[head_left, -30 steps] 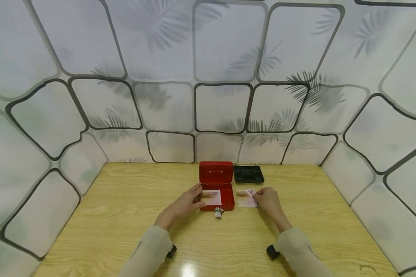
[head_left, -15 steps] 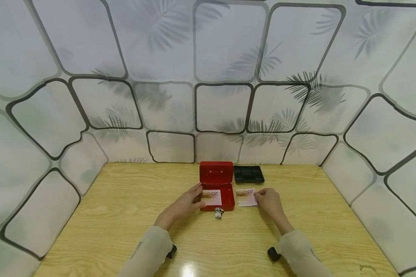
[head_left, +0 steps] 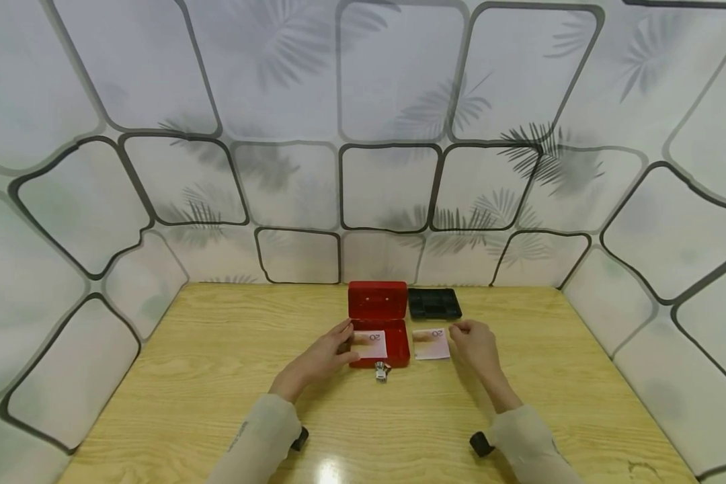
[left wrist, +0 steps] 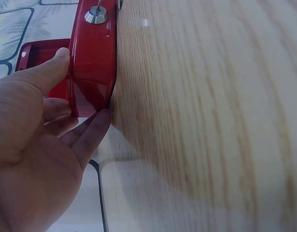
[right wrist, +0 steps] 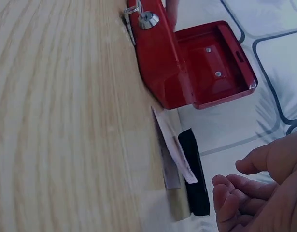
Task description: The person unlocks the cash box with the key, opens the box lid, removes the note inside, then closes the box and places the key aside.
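A red cash box [head_left: 402, 344] stands with its lid up, a pinkish 20 banknote [head_left: 372, 345] lying inside on the left. My left hand [head_left: 314, 357] holds the box's left side. In the left wrist view its thumb [left wrist: 63, 54] lies on the top edge and fingertips [left wrist: 106, 115] reach the lower side. Several pinkish 20 notes [head_left: 431, 344] lie on the table right of the box; the right wrist view shows the top note [right wrist: 173, 145] bowed up. Just right of them is my right hand [head_left: 478, 348], fingers loosely curled around nothing, thumb and fingertips apart.
Keys [head_left: 381, 372] hang at the lock on the box's front. Behind the notes, against the raised lid's right side, sits a black compartment tray [head_left: 433, 304]. A patterned cloth wall [head_left: 387, 188] encloses the back and sides of the wooden table [head_left: 230, 336].
My right hand has let go of the top note, whose lifted corner has come down, and drawn slightly away to the right. My left hand has stayed on the box.
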